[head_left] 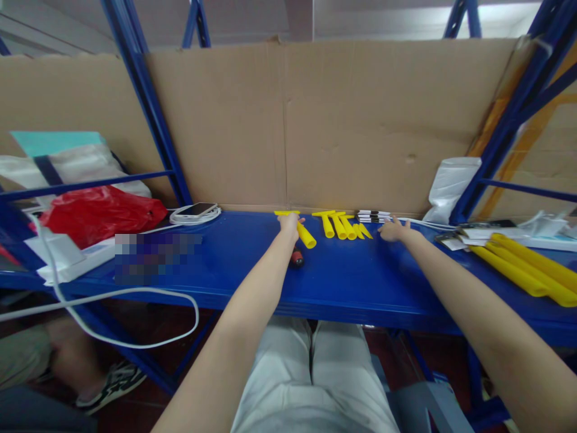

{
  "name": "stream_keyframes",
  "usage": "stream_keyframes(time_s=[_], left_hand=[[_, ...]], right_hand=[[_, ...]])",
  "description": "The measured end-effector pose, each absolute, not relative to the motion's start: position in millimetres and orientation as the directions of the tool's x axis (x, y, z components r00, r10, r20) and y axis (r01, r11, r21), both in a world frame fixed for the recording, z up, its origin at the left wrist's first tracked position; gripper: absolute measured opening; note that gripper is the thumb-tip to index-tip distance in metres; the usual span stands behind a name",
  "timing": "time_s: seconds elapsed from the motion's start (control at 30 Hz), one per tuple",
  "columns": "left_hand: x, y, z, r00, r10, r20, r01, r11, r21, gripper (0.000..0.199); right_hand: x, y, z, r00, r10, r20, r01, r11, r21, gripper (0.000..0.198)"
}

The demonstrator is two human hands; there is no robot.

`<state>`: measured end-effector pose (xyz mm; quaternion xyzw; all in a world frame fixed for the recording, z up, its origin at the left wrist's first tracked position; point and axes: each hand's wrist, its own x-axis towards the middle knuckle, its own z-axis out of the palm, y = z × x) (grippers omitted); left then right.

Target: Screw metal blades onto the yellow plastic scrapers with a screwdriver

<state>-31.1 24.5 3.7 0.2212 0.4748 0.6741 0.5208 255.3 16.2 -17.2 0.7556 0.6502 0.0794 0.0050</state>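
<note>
On the blue shelf, my left hand is closed around the upper part of a yellow T-shaped tool with a round tubular handle. Just below that hand lies a small red and black object, partly hidden by my forearm. To the right, several similar yellow T-shaped tools lie in a row, with small pointed yellow pieces beside them. My right hand has its fingers apart at the right end of a stack of white pieces with black bands; whether it touches them I cannot tell.
Long yellow pieces lie at the right. A white pouch leans by the blue post. At left are a phone on a coiled white cable, a red bag and a hanging cable loop. Cardboard stands behind. Another person's leg shows lower left.
</note>
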Motion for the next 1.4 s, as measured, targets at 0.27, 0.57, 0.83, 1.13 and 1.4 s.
stream_keyframes(time_s=[0.27,0.57,0.83,1.13,1.4], left_hand=[[-28,23,5,-0.356,0.907,-0.225,-0.531,0.002,0.847,0.042],[-31,27,3,-0.437,0.884,-0.166,-0.543,-0.112,0.833,0.045],[-41,33,6,-0.541,0.825,-0.161,-0.596,-0.241,0.766,0.041],[-44,36,4,-0.57,0.793,-0.216,-0.606,-0.228,0.762,0.045],[-44,36,4,-0.548,0.806,-0.225,-0.603,-0.194,0.773,0.047]], right_hand=[[240,3,0,0.223,0.942,0.249,0.97,-0.241,0.041,0.048],[160,-36,11,-0.372,0.848,0.376,0.853,0.473,-0.222,0.024],[110,-69,-7,-0.565,0.772,0.292,0.707,0.635,-0.31,0.033],[89,-81,-17,-0.5,0.806,0.316,0.816,0.561,-0.139,0.069],[83,-83,-24,-0.738,0.608,0.293,0.647,0.761,0.051,0.052]])
